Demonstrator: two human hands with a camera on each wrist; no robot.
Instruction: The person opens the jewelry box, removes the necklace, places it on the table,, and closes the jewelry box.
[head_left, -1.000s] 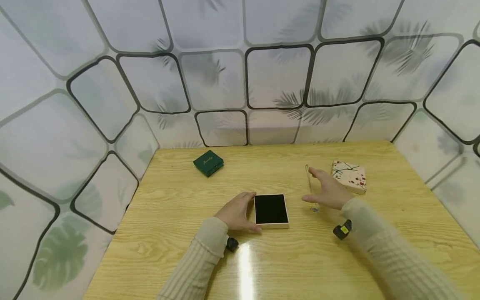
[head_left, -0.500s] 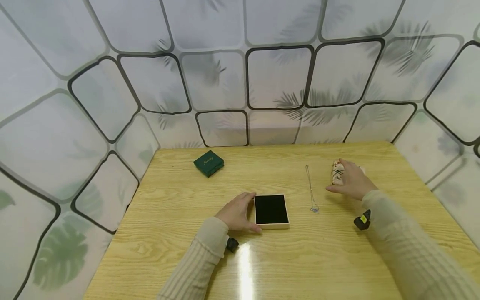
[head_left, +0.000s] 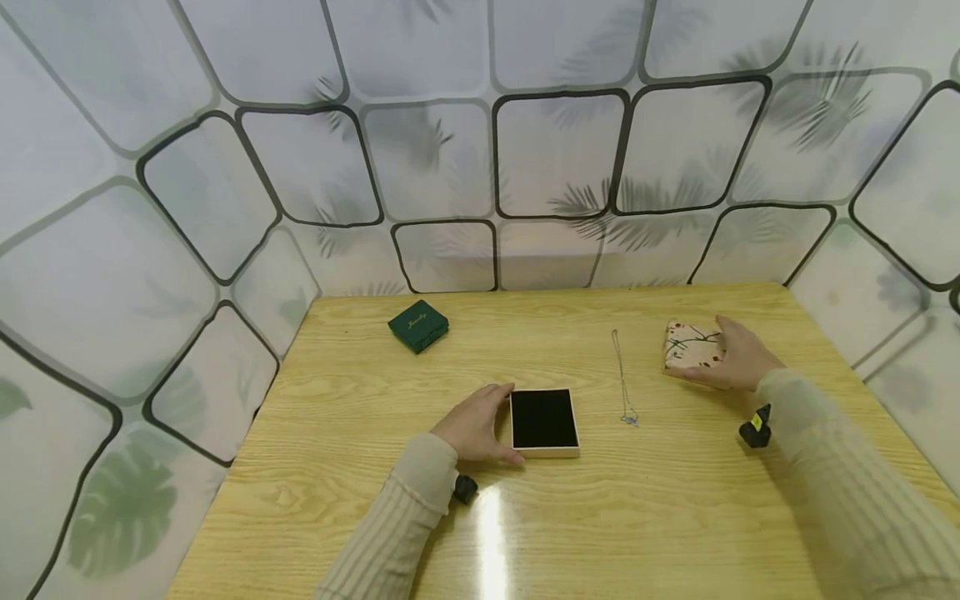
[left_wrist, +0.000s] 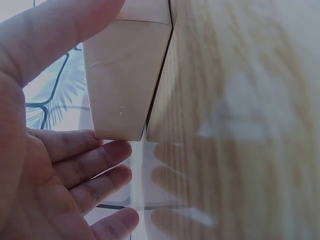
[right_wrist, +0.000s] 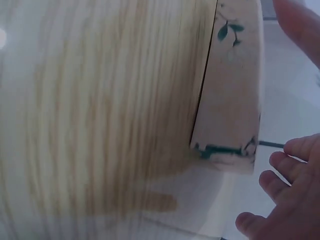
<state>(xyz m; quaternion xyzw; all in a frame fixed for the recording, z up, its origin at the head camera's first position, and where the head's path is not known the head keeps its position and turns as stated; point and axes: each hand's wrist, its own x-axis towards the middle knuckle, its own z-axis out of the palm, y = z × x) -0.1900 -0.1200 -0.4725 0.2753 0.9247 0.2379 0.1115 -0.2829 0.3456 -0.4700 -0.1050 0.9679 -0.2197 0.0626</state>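
An open jewelry box base [head_left: 543, 419], cream-sided with a black pad inside, lies on the table. My left hand [head_left: 474, 427] holds its left side, thumb at the near corner and index fingertip at the far one; the left wrist view shows the thumb over the box's side [left_wrist: 122, 80]. At the right, a cream floral box lid [head_left: 690, 346] lies on the table. My right hand [head_left: 742, 360] is spread around the lid's right side. In the right wrist view its fingers [right_wrist: 287, 170] stand apart from the lid's edge [right_wrist: 230, 85]. Between box and lid lies a silver necklace [head_left: 629, 418] with a bluish pendant.
A closed dark green jewelry box [head_left: 418, 326] sits at the back left of the wooden table [head_left: 337, 500]. A patterned curtain [head_left: 558, 158] rises behind the table and along both sides.
My right hand has moved right, from over the necklace, across the floral lid to its right side. The left hand and the box base have stayed in place.
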